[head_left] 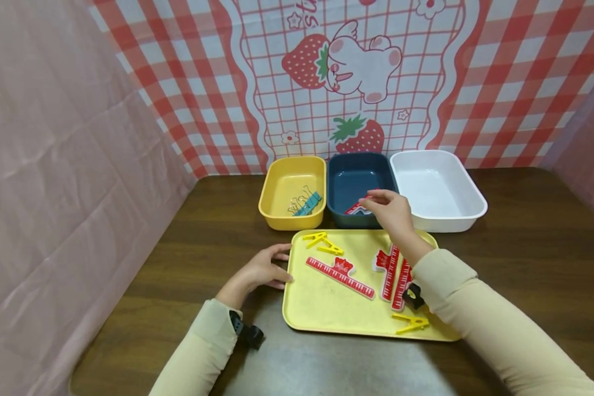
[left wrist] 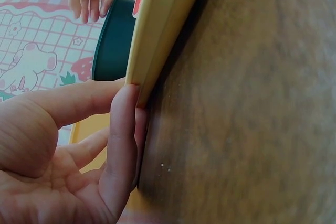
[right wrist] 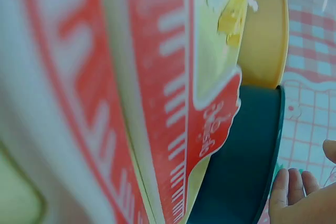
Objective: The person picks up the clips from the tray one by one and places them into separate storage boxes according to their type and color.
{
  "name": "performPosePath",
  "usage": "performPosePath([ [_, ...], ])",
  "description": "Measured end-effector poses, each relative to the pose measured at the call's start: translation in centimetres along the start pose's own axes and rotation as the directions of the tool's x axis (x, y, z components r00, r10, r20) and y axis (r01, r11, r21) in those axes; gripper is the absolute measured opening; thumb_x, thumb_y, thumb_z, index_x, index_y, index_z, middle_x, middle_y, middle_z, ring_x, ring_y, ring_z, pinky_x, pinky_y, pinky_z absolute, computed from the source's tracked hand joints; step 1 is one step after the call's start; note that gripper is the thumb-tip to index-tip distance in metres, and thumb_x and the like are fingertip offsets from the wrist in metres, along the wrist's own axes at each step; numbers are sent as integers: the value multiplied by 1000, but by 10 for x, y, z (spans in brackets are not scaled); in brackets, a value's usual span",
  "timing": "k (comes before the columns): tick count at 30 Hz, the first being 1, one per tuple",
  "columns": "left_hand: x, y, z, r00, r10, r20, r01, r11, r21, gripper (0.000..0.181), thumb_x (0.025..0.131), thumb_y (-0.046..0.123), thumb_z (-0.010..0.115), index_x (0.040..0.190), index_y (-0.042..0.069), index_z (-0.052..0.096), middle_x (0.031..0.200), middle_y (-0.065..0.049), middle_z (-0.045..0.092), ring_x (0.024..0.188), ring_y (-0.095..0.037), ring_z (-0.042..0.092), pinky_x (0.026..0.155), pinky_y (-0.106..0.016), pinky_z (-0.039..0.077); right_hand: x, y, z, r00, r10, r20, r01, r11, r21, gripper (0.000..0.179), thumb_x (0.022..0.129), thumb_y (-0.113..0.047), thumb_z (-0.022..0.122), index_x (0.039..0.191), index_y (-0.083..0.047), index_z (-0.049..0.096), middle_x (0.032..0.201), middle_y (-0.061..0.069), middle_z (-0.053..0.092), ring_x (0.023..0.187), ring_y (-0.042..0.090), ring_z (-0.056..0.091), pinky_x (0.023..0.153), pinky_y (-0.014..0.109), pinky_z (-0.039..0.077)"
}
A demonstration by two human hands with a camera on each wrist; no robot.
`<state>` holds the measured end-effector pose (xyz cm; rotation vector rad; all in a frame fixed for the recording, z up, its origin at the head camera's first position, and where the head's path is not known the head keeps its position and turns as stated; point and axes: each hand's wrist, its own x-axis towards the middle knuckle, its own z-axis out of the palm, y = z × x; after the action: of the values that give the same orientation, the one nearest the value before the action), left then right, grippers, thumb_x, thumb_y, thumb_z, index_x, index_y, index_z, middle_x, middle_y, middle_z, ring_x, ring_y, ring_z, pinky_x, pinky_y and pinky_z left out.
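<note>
My left hand [head_left: 263, 269] grips the left edge of the yellow tray [head_left: 297, 313], thumb at the rim and fingers against its side, as the left wrist view shows. Over the dark blue bin [head_left: 344, 170] hovers my right hand [head_left: 391, 212], its fingers [right wrist: 295, 186] extended with nothing between them. Below those fingers, a red clip with a piano-key pattern [head_left: 355, 209] lies in that bin, partly hidden by the hand. One similar red clip [head_left: 340, 276] lies mid-tray; two more [head_left: 389, 272] are by the right forearm, which partly covers them.
Yellow clothespins lie at the tray's top left [head_left: 322, 240] and lower right [head_left: 410, 323]. Left of the blue bin stands a yellow bin [head_left: 289, 168] holding teal binder clips [head_left: 308, 204]; on its right is a white bin [head_left: 435, 187]. A checkered cloth [head_left: 218, 82] hangs behind.
</note>
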<state>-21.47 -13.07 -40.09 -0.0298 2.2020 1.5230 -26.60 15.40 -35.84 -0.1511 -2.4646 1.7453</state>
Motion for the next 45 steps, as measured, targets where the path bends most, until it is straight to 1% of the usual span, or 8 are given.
performPosePath([
  [4, 0, -1, 0, 1000, 2, 0, -2, 1000, -3, 78, 74, -8, 73, 141, 13, 40, 125, -16, 46, 74, -22, 63, 63, -35, 57, -11, 1, 2, 998, -50, 50, 50, 999, -6, 44, 86, -28, 68, 122, -4, 60, 111, 13, 62, 99, 23, 57, 76, 27, 48],
  [7, 0, -1, -1, 1000, 7, 2, -7, 1000, -11, 79, 73, -10, 72, 141, 13, 40, 125, -17, 46, 74, -22, 63, 62, -35, 57, -20, 3, 4, 993, -67, 100, 69, 997, -17, 42, 87, -26, 67, 121, -3, 61, 112, 14, 62, 100, 24, 57, 78, 29, 49],
  [15, -2, -1, 0, 1000, 30, 7, -30, 999, -21, 79, 73, -11, 72, 141, 11, 39, 124, -18, 47, 73, -22, 63, 61, -35, 57, -39, -3, 5, 970, -19, 242, 40, 996, -84, 43, 87, -28, 67, 121, -4, 61, 118, 14, 61, 107, 27, 55, 88, 40, 47],
  [24, -3, 0, -1, 1000, 24, 5, -24, 999, -22, 80, 72, -11, 73, 141, 11, 39, 123, -17, 47, 73, -22, 63, 62, -35, 57, -57, -5, 8, 949, -7, 315, 45, 993, -113, 41, 85, -26, 69, 117, -2, 64, 107, 11, 64, 94, 28, 59, 78, 37, 49],
  [30, -2, -1, -1, 1000, 23, 10, -23, 999, -26, 80, 72, -10, 73, 141, 12, 39, 124, -18, 47, 73, -22, 63, 62, -35, 57, -64, -4, 13, 935, 52, 351, -1, 990, -144, 42, 86, -25, 68, 121, -2, 61, 105, 12, 63, 88, 30, 62, 76, 41, 51],
  [34, -1, -3, -2, 999, 32, 8, -32, 999, -32, 80, 72, -12, 72, 141, 11, 39, 123, -18, 47, 72, -22, 62, 61, -35, 57, -64, -4, 18, 916, 64, 396, 19, 979, -204, 44, 83, -22, 70, 121, 0, 61, 100, 11, 62, 85, 24, 59, 69, 33, 51],
  [37, -1, -3, -2, 999, 34, 4, -34, 999, -33, 80, 72, -12, 72, 141, 10, 38, 123, -18, 46, 72, -23, 62, 61, -35, 57, -63, -3, 21, 892, 85, 445, 39, 964, -263, 45, 81, -20, 70, 120, 1, 61, 98, 10, 62, 83, 20, 55, 67, 29, 50],
  [45, 0, -3, -2, 1000, 27, 9, -27, 999, -22, 80, 72, -11, 72, 141, 11, 39, 124, -18, 46, 72, -22, 62, 61, -35, 57, -57, 0, 22, 824, 199, 531, -11, 942, -335, 36, 82, -12, 69, 114, 3, 63, 90, 8, 63, 69, 17, 57, 63, 30, 52],
])
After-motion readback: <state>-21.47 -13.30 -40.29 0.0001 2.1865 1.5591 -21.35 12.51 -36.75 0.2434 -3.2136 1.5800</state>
